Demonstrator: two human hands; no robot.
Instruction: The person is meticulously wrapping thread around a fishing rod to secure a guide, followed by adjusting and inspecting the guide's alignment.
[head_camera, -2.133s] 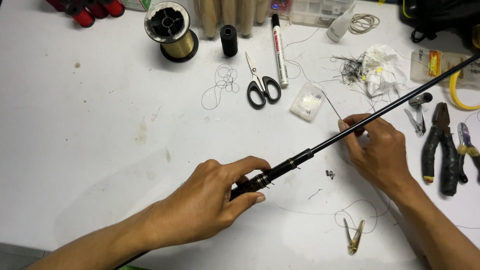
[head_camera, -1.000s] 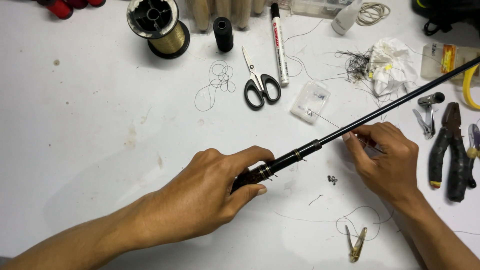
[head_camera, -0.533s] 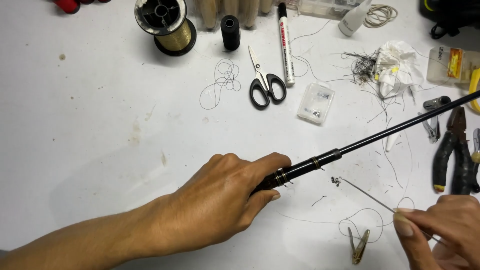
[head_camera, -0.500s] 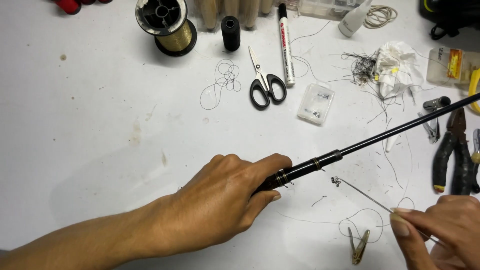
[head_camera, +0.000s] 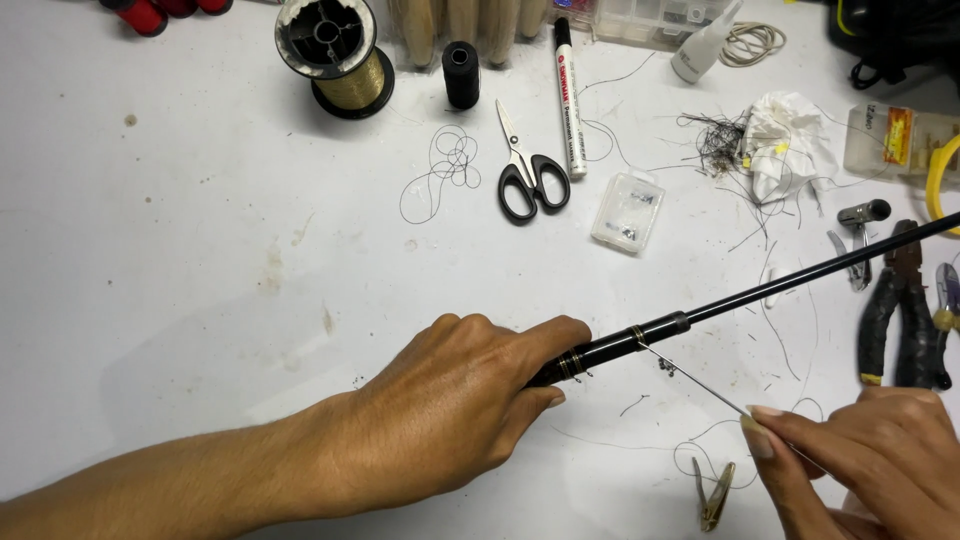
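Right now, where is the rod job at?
Done: thread scraps lie trimmed beside the scissors, which are set down. In hand: left hand grips the black rod; right hand pinches a thin wire running to the gold-banded joint. Left: no finished wrap visible there; the gold thread spool stands unused.

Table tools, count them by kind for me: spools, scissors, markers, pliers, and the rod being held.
Spools: 2, a big gold-thread spool and a small black spool
Scissors: 1
Markers: 1, a white marker
Pliers: 1
Rods: 1, a black rod gripped by the left hand
Total: 6
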